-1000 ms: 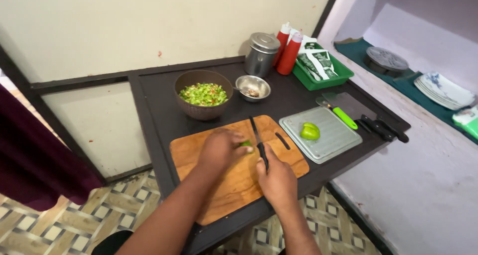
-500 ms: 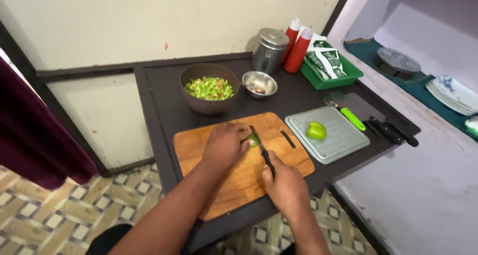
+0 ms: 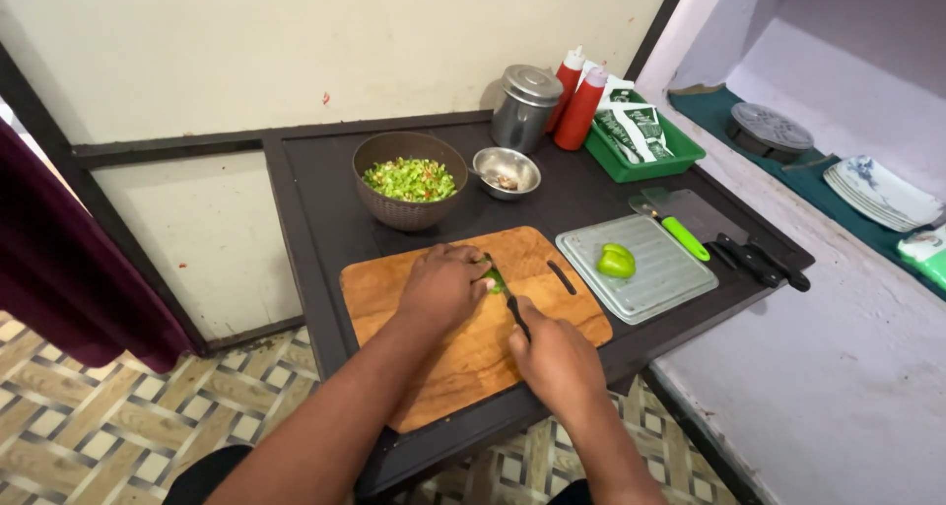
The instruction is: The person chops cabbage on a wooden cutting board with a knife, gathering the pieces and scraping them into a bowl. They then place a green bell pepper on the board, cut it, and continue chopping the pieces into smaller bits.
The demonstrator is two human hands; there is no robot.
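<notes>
Wooden, light brown and rectangular, the cutting board (image 3: 463, 347) lies at the front of the dark worktop (image 3: 315, 200) and serves as the landmark here. On its far half the left hand (image 3: 443, 286) presses down, fingers curled together over a small green pepper piece (image 3: 496, 280) that shows only at the fingertips. Just right of that piece, the right hand (image 3: 557, 357) has its grip closed around the handle of a dark-bladed kitchen knife (image 3: 512, 303), the blade angled toward the green piece.

The step in hand looks like slicing. The next cut would call for the left fingertips to stay tucked back from the blade.

Behind the board stands a brown round bowl (image 3: 409, 180) filled with chopped green pieces, and a small steel bowl (image 3: 506, 171) sits to that bowl's right. Right of the board lies a pale plastic board (image 3: 650, 278) carrying a green pepper half (image 3: 616, 261).
</notes>
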